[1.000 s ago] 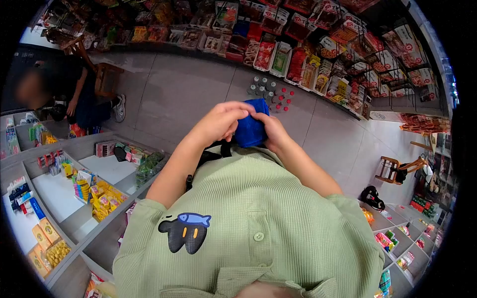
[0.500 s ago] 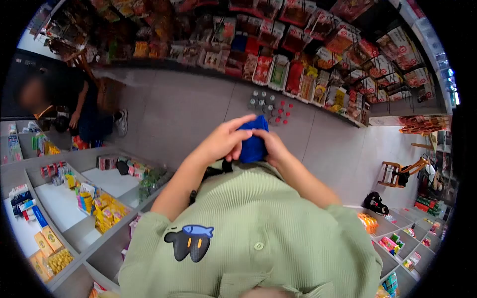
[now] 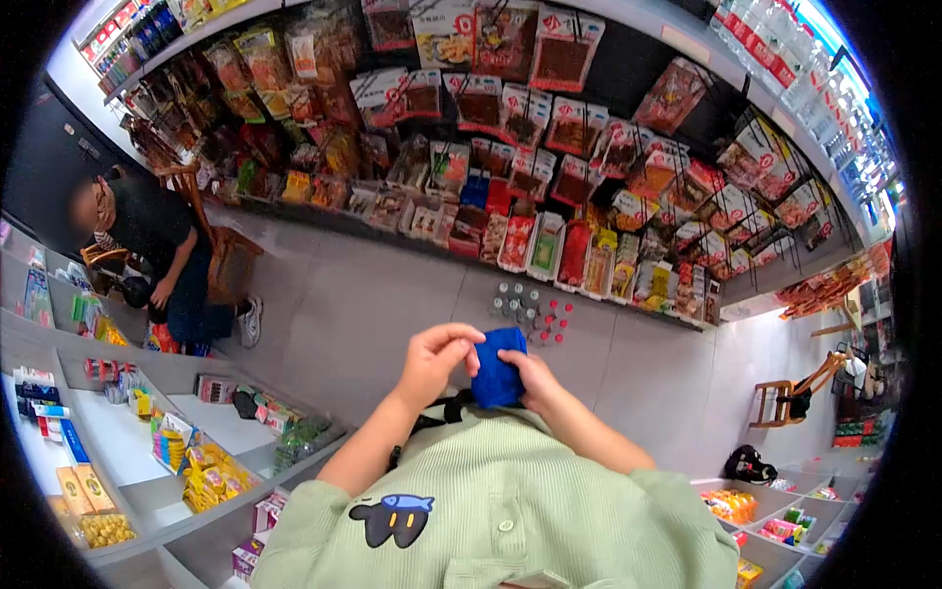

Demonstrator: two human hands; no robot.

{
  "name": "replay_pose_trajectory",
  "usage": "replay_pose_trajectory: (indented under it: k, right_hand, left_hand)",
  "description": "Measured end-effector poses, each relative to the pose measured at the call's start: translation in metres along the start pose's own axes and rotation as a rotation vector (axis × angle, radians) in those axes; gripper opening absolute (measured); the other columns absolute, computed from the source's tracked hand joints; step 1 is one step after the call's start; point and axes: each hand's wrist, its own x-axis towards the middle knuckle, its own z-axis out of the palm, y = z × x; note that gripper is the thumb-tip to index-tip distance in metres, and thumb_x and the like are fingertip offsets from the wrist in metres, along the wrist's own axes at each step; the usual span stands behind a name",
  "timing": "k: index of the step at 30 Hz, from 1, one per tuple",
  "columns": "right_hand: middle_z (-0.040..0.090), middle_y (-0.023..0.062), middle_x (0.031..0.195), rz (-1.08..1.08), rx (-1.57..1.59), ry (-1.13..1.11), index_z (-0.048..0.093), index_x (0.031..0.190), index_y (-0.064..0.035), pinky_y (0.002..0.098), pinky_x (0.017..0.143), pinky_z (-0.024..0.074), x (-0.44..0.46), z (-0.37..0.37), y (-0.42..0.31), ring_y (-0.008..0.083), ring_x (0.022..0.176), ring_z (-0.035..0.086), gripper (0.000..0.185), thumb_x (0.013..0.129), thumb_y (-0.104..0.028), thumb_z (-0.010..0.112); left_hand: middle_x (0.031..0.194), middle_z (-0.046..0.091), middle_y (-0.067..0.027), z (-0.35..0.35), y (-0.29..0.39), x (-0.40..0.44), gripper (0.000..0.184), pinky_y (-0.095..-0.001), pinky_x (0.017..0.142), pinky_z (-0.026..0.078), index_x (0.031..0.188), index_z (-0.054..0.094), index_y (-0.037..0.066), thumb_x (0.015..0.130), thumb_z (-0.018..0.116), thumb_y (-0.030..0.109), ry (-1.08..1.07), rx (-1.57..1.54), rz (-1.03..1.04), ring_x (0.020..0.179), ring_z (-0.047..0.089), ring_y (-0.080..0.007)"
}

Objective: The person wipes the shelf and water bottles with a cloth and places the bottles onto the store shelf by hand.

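Ribbed green shirt (image 3: 589,525), short sleeves (image 3: 306,515), dark print (image 3: 377,526) (blue fish (image 3: 410,504) atop)

Light: you have moderate, cool indoor light, even across your green shirt (image 3: 549,501), left hand (image 3: 429,363) and right hand (image 3: 535,375). Glare: bluish-white strip light (image 3: 834,44), far right, washing out parts of the clear bottles (image 3: 770,44). Bright areas: white bin base (image 3: 106,427), left; grey floor (image 3: 677,383), paler towards the right. Shadow: black gaps among the hanging packets (image 3: 567,49), far; dark clothing of the seated person (image 3: 157,211), left, little detail. Blur: that person's face, smudged; small packet lettering, mostly illegible to you. Distortion: rounded wide view, black corners, upper shelf (image 3: 684,44) bowed.
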Motion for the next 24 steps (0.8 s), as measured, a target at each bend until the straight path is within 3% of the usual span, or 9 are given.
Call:
replay_pose_trajectory:
  k: [8,24]
  right_hand:
    - [0.066,0.0128,0.098,0.035,0.033,0.022,0.056,0.113,-0.0009,0.0417,0.076,0.0558,-0.004,-0.005,0.008,0.0259,0.086,0.066,0.032,0.087,-0.019,0.059]
    - [0.066,0.0116,0.098,0.026,0.196,0.108,0.057,0.108,0.0007,0.0369,0.077,0.0538,-0.021,-0.062,0.02,0.0227,0.085,0.065,0.029,0.088,-0.019,0.058]
  left_hand:
    - [0.078,0.06,-0.005,-0.005,-0.009,0.007,0.009,-0.0275,0.066,0.048,0.095,0.058,0.002,0.087,0.056,0.004,0.203,0.025,-0.109,0.072,0.057,-0.0129]
    - [0.076,0.06,-0.005,0.034,-0.046,0.04,0.009,-0.0258,0.067,0.045,0.092,0.054,0.005,0.093,0.048,0.012,0.171,-0.086,-0.35,0.069,0.055,-0.0127]
